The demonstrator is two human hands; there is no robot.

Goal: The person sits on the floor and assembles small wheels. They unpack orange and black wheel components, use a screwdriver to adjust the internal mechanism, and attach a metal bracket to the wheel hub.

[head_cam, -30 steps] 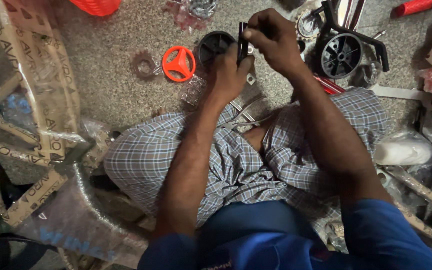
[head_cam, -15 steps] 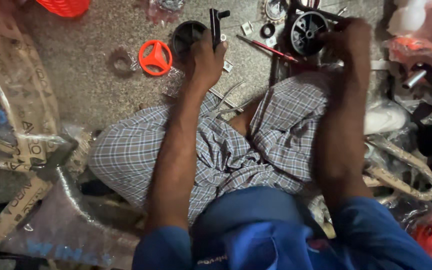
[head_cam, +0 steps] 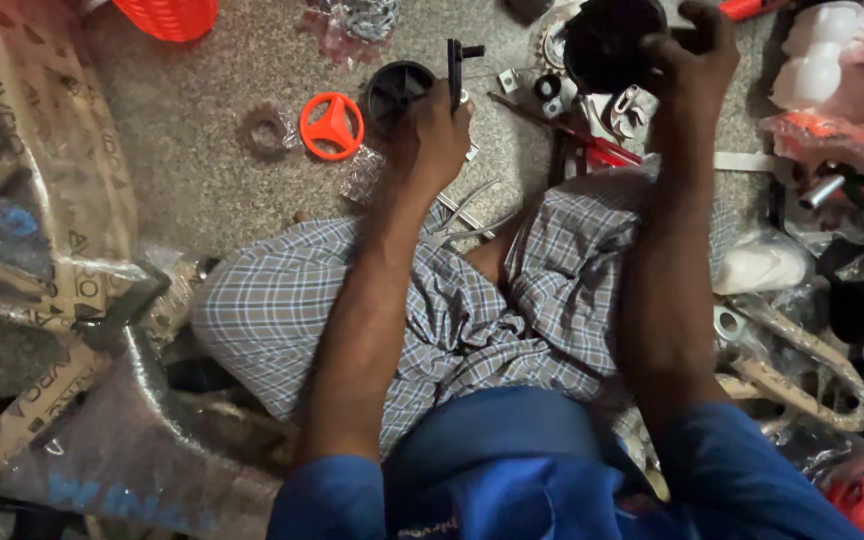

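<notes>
I sit cross-legged on a speckled floor. My left hand [head_cam: 434, 130] grips a thin black metal bracket [head_cam: 455, 66] that stands upright above the fist. Just left of it a small black plastic wheel [head_cam: 397, 88] lies on the floor. My right hand [head_cam: 694, 62] is raised at the top right and holds a larger black wheel [head_cam: 610, 42] by its rim. An orange three-spoke wheel hub [head_cam: 332, 126] lies further left, apart from both hands.
A plastic-wrapped bicycle frame [head_cam: 82, 300] with cardboard padding fills the left side. Pliers [head_cam: 464, 222] rest on my checked cloth. Loose metal parts, a red-handled tool [head_cam: 592, 148] and wrapped parts crowd the right. An orange basket [head_cam: 167, 15] sits at top left.
My right hand left the bracket, reached right to the large black wheel and lifted it. My left hand kept hold of the bracket. The view shifted.
</notes>
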